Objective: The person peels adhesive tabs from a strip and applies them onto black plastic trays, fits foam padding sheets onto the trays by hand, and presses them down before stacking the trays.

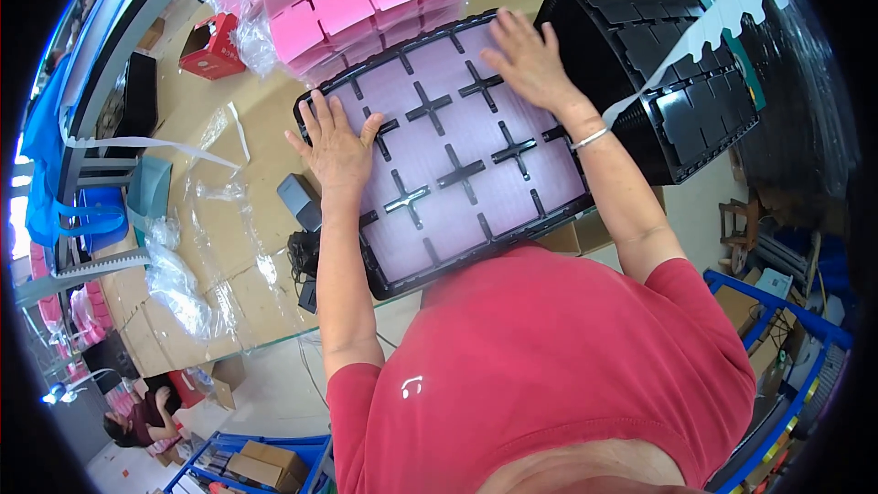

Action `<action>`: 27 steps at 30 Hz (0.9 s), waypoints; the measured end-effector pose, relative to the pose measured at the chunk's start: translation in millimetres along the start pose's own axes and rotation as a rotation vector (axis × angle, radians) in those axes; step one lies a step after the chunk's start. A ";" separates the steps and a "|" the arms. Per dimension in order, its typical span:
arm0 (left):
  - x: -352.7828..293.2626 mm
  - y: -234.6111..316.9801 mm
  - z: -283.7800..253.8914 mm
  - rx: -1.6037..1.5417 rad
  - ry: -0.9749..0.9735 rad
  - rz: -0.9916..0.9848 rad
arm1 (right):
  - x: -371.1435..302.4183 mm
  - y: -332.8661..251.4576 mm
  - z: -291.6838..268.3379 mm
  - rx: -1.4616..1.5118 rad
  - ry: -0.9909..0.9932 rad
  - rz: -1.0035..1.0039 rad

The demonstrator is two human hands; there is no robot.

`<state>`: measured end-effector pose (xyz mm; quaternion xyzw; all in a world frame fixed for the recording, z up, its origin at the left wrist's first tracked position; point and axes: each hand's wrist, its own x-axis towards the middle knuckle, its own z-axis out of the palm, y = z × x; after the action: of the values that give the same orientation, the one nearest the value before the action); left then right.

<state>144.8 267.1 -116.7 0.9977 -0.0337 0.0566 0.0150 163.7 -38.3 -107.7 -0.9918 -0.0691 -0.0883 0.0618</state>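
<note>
In front of me lies a black divided tray [389, 287] set at a slant, reaching past the table's near edge. A pale lilac sheet [468, 135] spreads across its inside, and black cross-shaped dividers [429, 108] show through it. My left hand [340, 154] rests on the tray's left side with its fingers spread toward the far rim. At the far right corner, my right hand [535, 64] lies flat over the sheet and rim, fingers apart. Neither hand grips anything. What is under the sheet is hidden.
Pink slotted boxes [370, 0] stand behind the tray. Stacked black trays [677, 64] sit to the right. On the brown table [174, 238] are a red box [212, 46], clear plastic wrap [174, 284] and a small grey box [299, 202]. Another person [151, 416] sits at lower left.
</note>
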 end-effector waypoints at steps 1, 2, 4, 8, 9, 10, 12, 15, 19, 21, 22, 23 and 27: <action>-0.5 2.9 -1.8 0.013 -0.018 -0.029 | -2.0 -4.8 -0.9 -0.111 -0.129 -0.047; 0.6 6.2 -6.7 0.053 -0.044 -0.045 | -5.4 -5.3 13.7 -0.038 -0.001 -0.057; 3.7 9.3 -10.8 0.078 -0.055 -0.064 | 2.1 1.5 9.8 -0.151 -0.003 -0.028; 1.3 5.9 -0.6 0.154 -0.009 -0.101 | 6.1 6.7 -2.2 -0.160 -0.009 -0.006; -0.5 4.3 1.1 0.156 -0.011 -0.105 | 4.4 5.6 -2.7 -0.089 -0.005 -0.014; -1.5 3.2 3.2 0.112 0.007 -0.087 | -3.9 2.5 0.2 -0.112 -0.041 -0.032; -5.0 -0.8 5.4 0.068 0.016 -0.068 | -9.2 -1.8 6.8 -0.122 -0.023 -0.032; -0.7 -2.6 3.8 0.121 -0.017 -0.100 | -1.5 8.5 8.7 -0.236 -0.077 0.007; -6.3 -22.8 -1.7 0.024 0.210 -0.040 | -17.8 20.6 -5.3 -0.258 -0.062 -0.032; -40.1 -27.8 -26.4 -0.133 0.236 -0.029 | -59.4 39.3 -13.4 0.436 0.224 -0.008; -49.7 -28.7 -30.6 -0.308 0.330 0.014 | -76.2 29.8 -21.9 0.508 0.180 0.023; -69.3 -24.6 -33.1 -0.323 0.288 0.063 | -99.2 23.7 -34.3 0.560 0.142 0.074; -151.1 8.4 -54.1 -0.204 -0.103 0.240 | -164.7 -7.4 -50.6 0.333 0.004 -0.130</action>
<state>-11.7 270.5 -79.9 0.9814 -0.1591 0.0029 0.1075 -6.4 -58.6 -87.7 -0.9611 -0.1466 -0.0811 0.2196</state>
